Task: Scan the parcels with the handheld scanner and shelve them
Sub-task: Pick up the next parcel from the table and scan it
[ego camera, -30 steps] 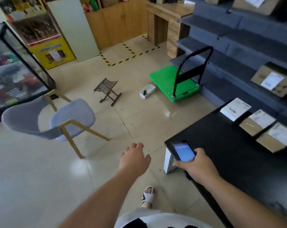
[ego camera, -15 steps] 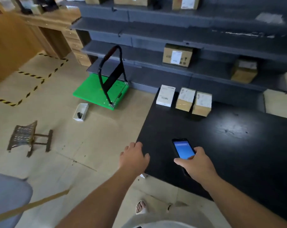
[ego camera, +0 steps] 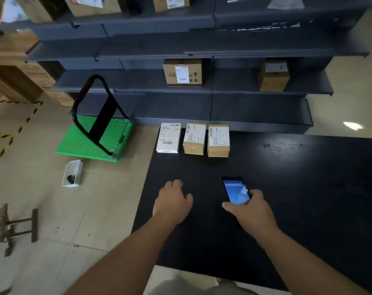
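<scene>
My right hand (ego camera: 252, 207) grips the scanner (ego camera: 236, 191), its blue screen lit and facing up, above the black table (ego camera: 308, 188). My left hand (ego camera: 173, 202) hovers over the table's left part, fingers loosely curled, holding nothing. Three parcels (labels up) stand in a row at the table's far edge: a white parcel (ego camera: 168, 137), a middle brown parcel (ego camera: 194, 139) and a right brown parcel (ego camera: 218, 140). Behind them rise grey shelves (ego camera: 255, 90) with more boxes.

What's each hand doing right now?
Left hand: open, holding nothing, over the black table.
Right hand: fingers gripping the handheld scanner.
</scene>
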`<state>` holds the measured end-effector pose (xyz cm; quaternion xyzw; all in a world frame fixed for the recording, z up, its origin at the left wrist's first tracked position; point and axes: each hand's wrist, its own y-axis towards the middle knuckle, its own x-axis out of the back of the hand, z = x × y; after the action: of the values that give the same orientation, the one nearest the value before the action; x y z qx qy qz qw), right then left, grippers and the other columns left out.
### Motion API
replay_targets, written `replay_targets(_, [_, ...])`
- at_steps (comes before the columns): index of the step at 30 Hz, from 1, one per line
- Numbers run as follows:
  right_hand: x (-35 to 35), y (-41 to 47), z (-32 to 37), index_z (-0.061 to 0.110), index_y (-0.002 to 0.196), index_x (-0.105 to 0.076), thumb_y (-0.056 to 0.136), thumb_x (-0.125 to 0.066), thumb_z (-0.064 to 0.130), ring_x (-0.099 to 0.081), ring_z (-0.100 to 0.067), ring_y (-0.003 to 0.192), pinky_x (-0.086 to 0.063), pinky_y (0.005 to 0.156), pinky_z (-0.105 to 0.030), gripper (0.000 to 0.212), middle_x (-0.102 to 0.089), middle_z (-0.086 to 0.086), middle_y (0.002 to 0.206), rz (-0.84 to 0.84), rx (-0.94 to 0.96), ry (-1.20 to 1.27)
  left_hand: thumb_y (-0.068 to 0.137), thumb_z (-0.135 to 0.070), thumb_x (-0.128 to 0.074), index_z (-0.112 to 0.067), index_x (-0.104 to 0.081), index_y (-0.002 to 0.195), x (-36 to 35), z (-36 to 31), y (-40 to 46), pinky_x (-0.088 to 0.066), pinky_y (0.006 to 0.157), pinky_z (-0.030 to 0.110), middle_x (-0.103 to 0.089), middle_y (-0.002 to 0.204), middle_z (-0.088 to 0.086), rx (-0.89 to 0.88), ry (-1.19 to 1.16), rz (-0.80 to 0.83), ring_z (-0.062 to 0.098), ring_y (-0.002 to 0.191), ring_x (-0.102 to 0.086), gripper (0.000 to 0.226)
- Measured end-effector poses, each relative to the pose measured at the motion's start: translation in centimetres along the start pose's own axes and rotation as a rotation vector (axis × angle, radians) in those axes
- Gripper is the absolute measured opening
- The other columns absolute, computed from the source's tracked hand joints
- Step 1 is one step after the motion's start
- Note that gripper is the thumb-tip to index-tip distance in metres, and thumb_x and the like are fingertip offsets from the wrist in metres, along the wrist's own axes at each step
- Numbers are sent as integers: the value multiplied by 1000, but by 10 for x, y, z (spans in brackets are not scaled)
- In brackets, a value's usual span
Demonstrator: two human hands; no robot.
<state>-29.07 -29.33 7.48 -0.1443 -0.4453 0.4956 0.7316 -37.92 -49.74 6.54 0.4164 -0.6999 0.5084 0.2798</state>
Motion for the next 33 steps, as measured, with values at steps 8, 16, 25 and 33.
replay_targets(8, [30,56,-7,16,142,-41,74,-86,49,-66,-19,87,-60,74,-41,88,-62,0,104,17,-99,32,102,-41,-57,-22,-43,153,-31,-66,73,-52,102,45,-45,151,4,17,-90,33,26,132,-51,56])
replay_targets(16, [32,104,-6,19,139,-45,76,-87,46,-67,-17,83,-60,72,-40,80,-64,1,98,4,-142,81,100,-43,-58,-22,-35,157,-59,-113,149,-47,107,50,-36,156,5,2,-138,-22,29,141,-40,65])
replay_targets(25, [35,140,-13,22,138,-44,78,-89,44,-66,-15,85,-56,66,-33,78,-61,3,102,-35,-200,196,97,-52,-60,-22,-28,159,-73,-151,215,-35,117,51,-21,166,10,12,7,-102,35,149,-30,76])
replay_targets(33, [30,148,-25,20,143,-43,76,-90,44,-63,-11,84,-49,62,-29,85,-60,5,102,-77,-240,229,96,-48,-68,-27,-23,159,-87,-163,233,-38,113,54,-12,168,10,58,25,-154,40,142,-36,80])
